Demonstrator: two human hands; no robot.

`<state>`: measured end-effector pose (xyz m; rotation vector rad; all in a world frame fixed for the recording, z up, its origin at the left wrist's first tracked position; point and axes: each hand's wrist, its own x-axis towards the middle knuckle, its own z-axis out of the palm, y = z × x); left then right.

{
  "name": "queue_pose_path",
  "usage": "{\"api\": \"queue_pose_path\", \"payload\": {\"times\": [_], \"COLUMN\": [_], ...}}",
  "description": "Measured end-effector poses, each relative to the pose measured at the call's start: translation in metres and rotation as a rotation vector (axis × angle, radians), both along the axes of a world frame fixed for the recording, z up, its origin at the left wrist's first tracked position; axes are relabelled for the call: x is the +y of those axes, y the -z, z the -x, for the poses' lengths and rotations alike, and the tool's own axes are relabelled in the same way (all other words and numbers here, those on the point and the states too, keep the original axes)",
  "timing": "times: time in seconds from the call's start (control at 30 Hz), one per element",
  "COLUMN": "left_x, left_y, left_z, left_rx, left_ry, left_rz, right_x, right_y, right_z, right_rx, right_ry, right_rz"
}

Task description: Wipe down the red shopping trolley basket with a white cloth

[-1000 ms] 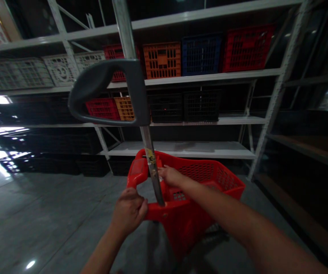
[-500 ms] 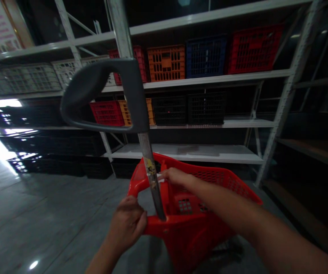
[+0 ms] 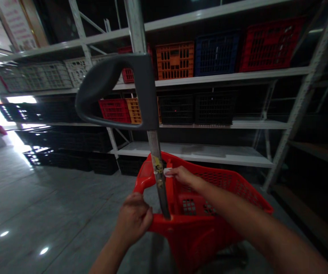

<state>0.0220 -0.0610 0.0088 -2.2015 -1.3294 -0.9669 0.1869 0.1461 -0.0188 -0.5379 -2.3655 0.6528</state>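
Note:
A red plastic shopping cart point(image 3: 192, 224) with perforated basket walls stands right in front of me. My left hand point(image 3: 135, 215) is closed round its handle at the near left corner. From the handle area a scuffed metal pole point(image 3: 155, 146) rises at a tilt, carrying a dark grey loop-shaped grip point(image 3: 149, 91) higher up and a torn yellow sticker point(image 3: 157, 164) lower down. Over the basket reaches my right arm; my right hand point(image 3: 182, 175) pinches a small white scrap point(image 3: 168, 172), perhaps paper or cloth, just right of the sticker. Whether the scrap touches the pole I cannot tell.
Behind the cart runs metal shelving point(image 3: 223, 76) with an orange crate point(image 3: 175, 61), a blue crate point(image 3: 217, 53), a red crate point(image 3: 271, 45) and several black crates point(image 3: 176, 109). Light baskets point(image 3: 45, 76) line the left shelf. Grey floor point(image 3: 52, 198) spreads left.
The view has shifted slightly left, so most things appear farther right. My right hand has drawn the white scrap a little away from the pole, showing more of it. My left hand keeps its grip.

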Motion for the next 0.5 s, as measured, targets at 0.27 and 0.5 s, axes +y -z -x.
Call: {"api": "queue_pose_path", "payload": {"times": [0.27,0.5], "left_x": [0.011,0.020], "left_y": [-0.004,-0.006], "left_z": [0.008,0.013], "left_rx": [0.074,0.102], "left_ry": [-0.035,-0.012], "left_rz": [0.022,0.022], "right_x": [-0.114,-0.160], "right_y": [-0.001,0.035], "right_z": [-0.061,-0.078], "right_rx": [0.019,0.142], "right_ry": [-0.033,0.124], "right_rz": [0.102,-0.137]}}
